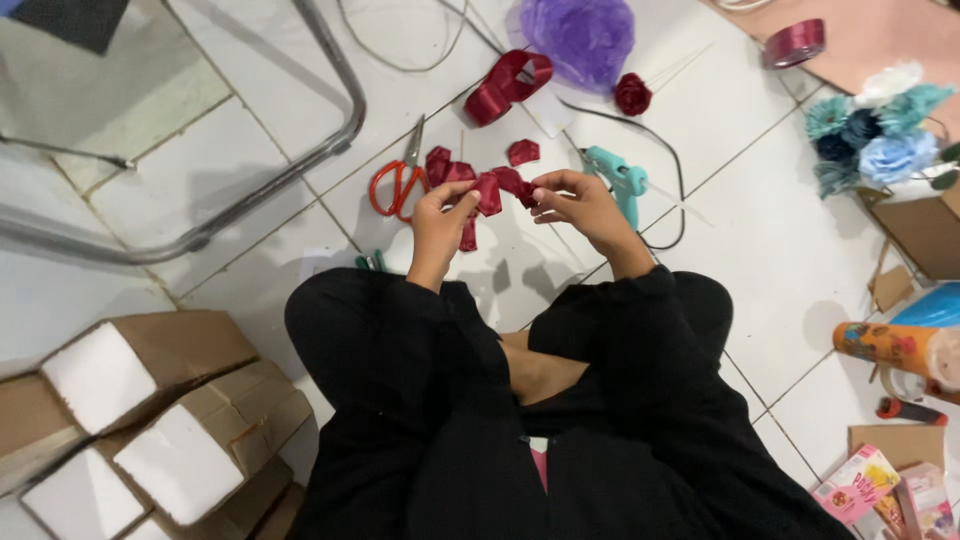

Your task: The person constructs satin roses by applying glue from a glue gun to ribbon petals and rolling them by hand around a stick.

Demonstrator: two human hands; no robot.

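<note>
Both hands meet above the white tiled floor point(780, 250), in front of my crossed legs in black clothing. My left hand point(440, 215) and my right hand point(575, 205) pinch a piece of dark red ribbon point(492, 192) between their fingertips, folding it. Small folded red ribbon pieces point(440, 165) lie on the tiles just beyond my left hand, another red piece point(522, 152) further out. Red-handled scissors point(398, 182) lie to the left of them. A teal glue gun point(622, 180) with a black cord rests right beside my right hand.
A red ribbon roll point(505, 85), a finished red ribbon rose point(632, 94) on a stick and purple mesh fabric point(580, 35) lie further out. Blue and teal ribbon flowers point(875, 135) sit right. Paper-wrapped foam blocks point(150, 410) stack at left, a metal chair frame point(330, 90) above.
</note>
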